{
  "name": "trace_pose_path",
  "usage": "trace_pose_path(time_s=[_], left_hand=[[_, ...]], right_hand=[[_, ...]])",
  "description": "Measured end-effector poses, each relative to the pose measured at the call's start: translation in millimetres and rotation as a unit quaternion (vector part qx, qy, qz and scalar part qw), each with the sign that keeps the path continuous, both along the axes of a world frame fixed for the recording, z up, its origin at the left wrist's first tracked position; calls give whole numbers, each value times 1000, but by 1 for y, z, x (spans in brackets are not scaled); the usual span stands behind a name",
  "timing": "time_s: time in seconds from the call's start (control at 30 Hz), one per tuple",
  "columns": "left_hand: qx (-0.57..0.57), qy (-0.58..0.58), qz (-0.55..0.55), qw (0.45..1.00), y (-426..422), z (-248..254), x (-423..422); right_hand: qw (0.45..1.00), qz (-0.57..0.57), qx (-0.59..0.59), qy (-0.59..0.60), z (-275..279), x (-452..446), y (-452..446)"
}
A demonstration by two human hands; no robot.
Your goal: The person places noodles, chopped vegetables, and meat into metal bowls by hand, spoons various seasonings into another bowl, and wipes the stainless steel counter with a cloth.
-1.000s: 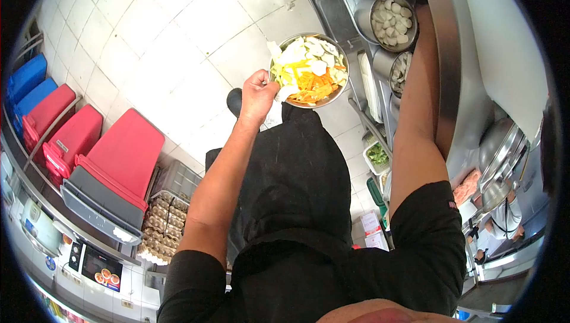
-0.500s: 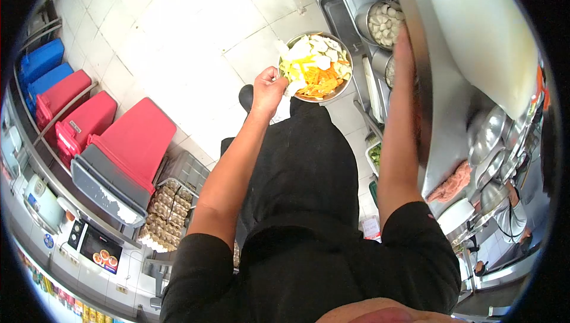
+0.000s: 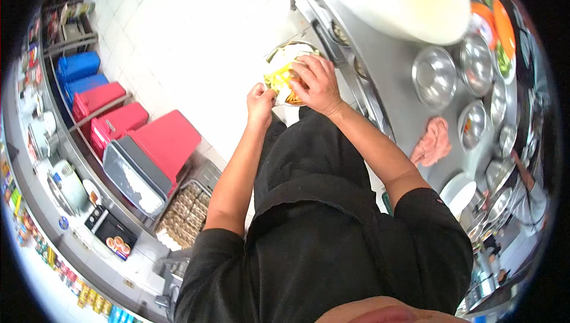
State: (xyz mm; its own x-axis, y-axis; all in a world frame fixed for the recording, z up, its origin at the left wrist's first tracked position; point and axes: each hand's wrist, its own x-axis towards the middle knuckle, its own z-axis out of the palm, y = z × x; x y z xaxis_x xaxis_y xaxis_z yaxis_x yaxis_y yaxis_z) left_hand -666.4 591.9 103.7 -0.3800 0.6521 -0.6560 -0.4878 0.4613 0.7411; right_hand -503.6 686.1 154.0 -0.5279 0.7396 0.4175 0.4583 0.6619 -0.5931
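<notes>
A round metal bowl (image 3: 292,43) full of cut vegetables (image 3: 278,76) is in front of my body, above the floor. Orange and yellow shreds and pale slices show in it. At its near left side, my left hand (image 3: 260,104) is closed on the rim, thumb on top. My right hand (image 3: 320,82) reaches over the bowl from the right, palm down, covering part of the vegetables. Its fingers and thumb look apart, close over the food. Whether the fingertips touch the pieces is hidden.
Along my right runs a steel counter (image 3: 392,67) with a large pale container (image 3: 409,2), metal bowls (image 3: 434,78) and a pink cloth (image 3: 433,142). Red bins (image 3: 169,145) and egg trays (image 3: 184,213) stand left. Another person's sleeve (image 3: 528,207) shows far right.
My right hand has come from the shelf containers on the right to over the bowl. The left hand keeps its grip on the rim. My view has turned, showing more of the countertop.
</notes>
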Motion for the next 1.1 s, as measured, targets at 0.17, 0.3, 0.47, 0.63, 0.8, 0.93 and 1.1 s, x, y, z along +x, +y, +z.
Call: trace_pose_path(time_s=[0.17, 0.3, 0.47, 0.63, 0.8, 0.93, 1.1], left_hand=[[26, 14, -30, 999, -23, 37, 12], [85, -22, -52, 995, -46, 70, 28], [114, -48, -101, 987, -80, 91, 33], [112, -81, -122, 983, -140, 94, 58], [80, -78, -141, 984, -150, 98, 59], [98, -65, -158, 980, -226, 108, 92], [95, -41, -141, 985, -246, 109, 109]], right_hand=[[996, -58, 15, 59, 75, 44, -36], [974, -216, 66, 28, 120, 127, -87], [897, -397, 140, -138, 121, 237, -139], [868, -421, 165, -204, 100, 279, -170], [852, -472, 62, -217, 66, 256, -121], [880, -431, 61, -188, 69, 292, -169], [920, -354, 113, -119, 66, 332, -237]])
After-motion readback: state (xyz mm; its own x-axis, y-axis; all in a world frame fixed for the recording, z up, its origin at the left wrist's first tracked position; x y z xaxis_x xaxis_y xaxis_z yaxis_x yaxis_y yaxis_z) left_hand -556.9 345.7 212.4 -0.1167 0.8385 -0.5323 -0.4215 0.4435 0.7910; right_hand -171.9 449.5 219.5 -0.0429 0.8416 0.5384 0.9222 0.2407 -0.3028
